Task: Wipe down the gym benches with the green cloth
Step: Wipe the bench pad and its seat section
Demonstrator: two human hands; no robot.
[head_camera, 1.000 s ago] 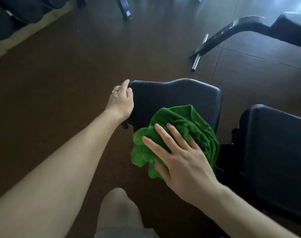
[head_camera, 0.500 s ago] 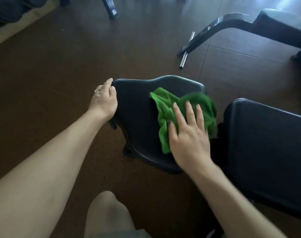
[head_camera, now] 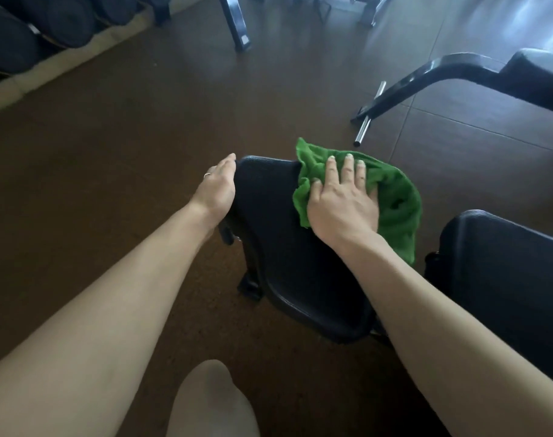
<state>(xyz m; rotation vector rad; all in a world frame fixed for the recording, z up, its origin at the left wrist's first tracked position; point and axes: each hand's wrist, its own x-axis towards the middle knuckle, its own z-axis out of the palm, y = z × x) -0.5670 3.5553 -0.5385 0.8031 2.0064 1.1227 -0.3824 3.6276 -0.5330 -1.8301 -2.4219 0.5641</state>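
A black padded bench seat (head_camera: 278, 247) stands in the middle of the view. The green cloth (head_camera: 398, 200) lies bunched on its far right part and hangs over the far edge. My right hand (head_camera: 341, 200) presses flat on the cloth with straight fingers. My left hand (head_camera: 217, 187), with a ring on one finger, holds the seat's far left corner; its fingertips are hidden behind the edge. A second black pad (head_camera: 505, 279) of the bench sits to the right.
Another bench with a curved black frame (head_camera: 426, 77) and a chrome foot bar (head_camera: 363, 129) stands at the upper right. Dark round pads (head_camera: 32, 23) line the upper left wall. A black machine leg (head_camera: 237, 23) stands at the top. My knee (head_camera: 206, 402) shows below.
My right hand has slid the green cloth from the near side of the seat up to its far right edge. My left hand has stayed on the left corner.
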